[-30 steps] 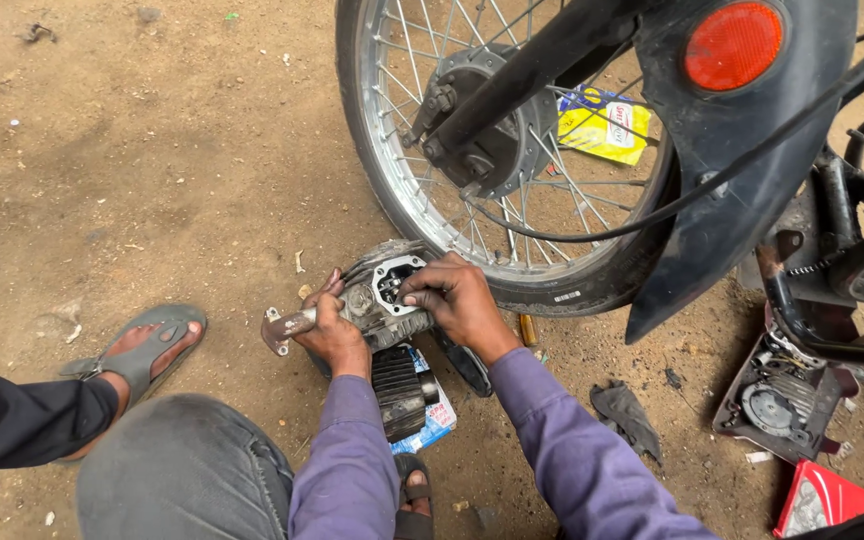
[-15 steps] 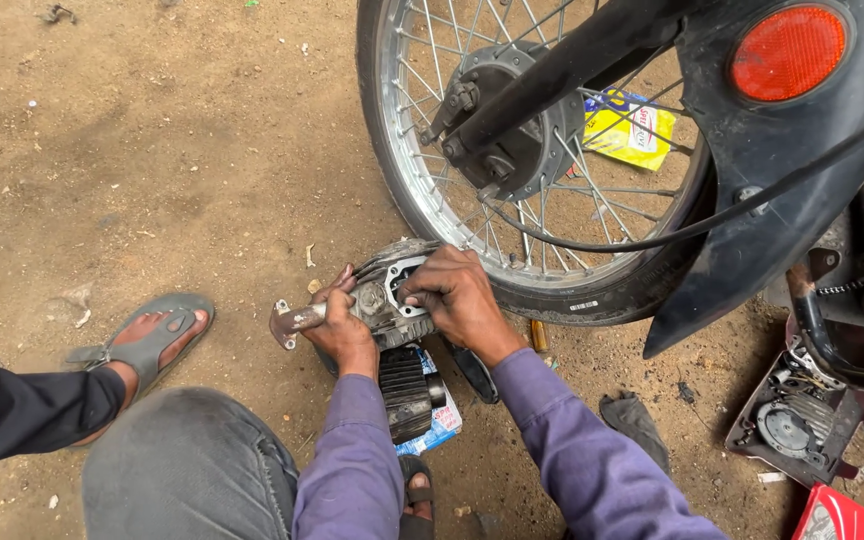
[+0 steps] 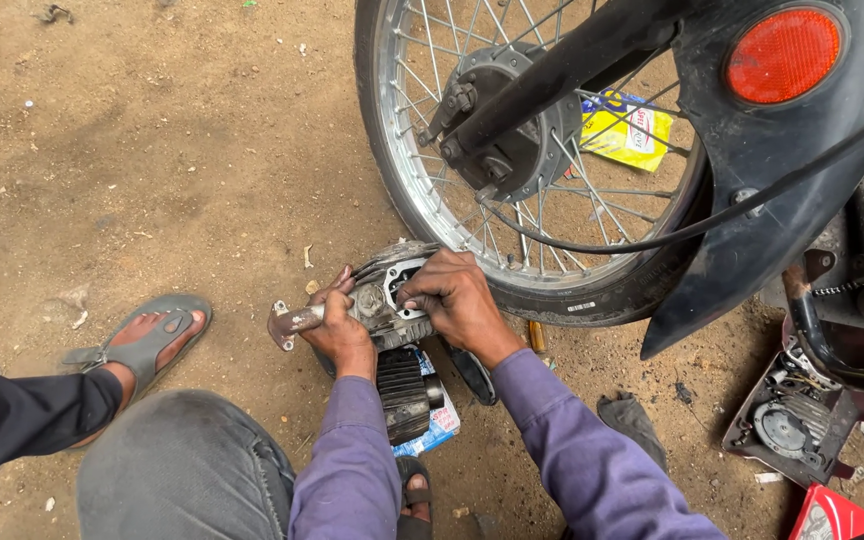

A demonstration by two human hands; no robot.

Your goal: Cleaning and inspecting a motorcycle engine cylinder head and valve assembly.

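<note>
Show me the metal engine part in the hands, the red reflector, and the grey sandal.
metal engine part (image 3: pixel 389 300), head view, on its pale face between the hands
red reflector (image 3: pixel 783 55), head view, centre of the lens
grey sandal (image 3: pixel 142 345), head view, on its strap

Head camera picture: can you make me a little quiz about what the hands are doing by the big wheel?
1. True or false: both hands rest on the grey metal engine part on the ground.
2. What colour is the round reflector on the mudguard? A green, B red, C white.
3. Fill in: the spoked wheel stands on bare ____.

Key:
1. True. The left hand grips its left side, and the right hand presses on its top.
2. B.
3. Dirt; the dirt ground is brown and dusty.
</note>
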